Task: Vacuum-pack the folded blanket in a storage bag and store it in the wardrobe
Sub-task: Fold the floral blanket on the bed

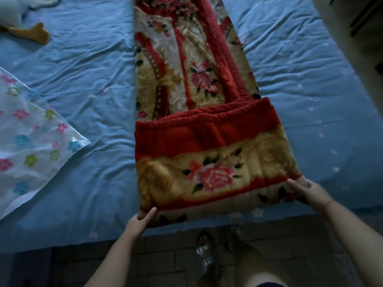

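Left hand [143,219] and right hand [309,193] grip the floral blanket's [207,154] near corners, lower centre — an uneven lift could skew the fold, jamming the storage bag [31,146] at mid-left.

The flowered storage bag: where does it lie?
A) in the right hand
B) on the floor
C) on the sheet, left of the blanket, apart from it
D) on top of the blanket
C: the storage bag lies on the blue sheet, left of the blanket, with bare sheet between them.
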The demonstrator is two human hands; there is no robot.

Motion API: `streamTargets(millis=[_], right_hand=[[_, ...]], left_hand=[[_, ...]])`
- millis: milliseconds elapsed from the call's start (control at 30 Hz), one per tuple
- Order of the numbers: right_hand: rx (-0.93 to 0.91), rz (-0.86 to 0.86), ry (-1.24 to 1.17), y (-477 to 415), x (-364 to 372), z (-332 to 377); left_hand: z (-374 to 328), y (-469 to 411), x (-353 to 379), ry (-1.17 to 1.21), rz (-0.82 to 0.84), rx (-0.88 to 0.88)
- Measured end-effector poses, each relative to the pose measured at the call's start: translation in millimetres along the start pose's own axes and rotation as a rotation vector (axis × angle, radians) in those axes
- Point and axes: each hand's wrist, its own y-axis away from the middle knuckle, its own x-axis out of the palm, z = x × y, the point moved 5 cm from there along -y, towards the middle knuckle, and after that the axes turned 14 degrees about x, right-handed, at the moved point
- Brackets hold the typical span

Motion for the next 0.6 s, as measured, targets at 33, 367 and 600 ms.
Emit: streamTargets(millis=[33, 367, 600], right_hand=[[-0.009, -0.011, -0.011, 1, 0, -2], [-0.262, -0.177, 0.005, 50, -9, 0], [-0.373, -0.156, 0.017, 80, -31, -7]], left_hand=[[5, 4, 0, 0.050, -0.017, -0.019], [12, 52, 2, 0.500, -0.205, 0.121], [8, 93, 2, 0.610, -0.272, 0.255]])
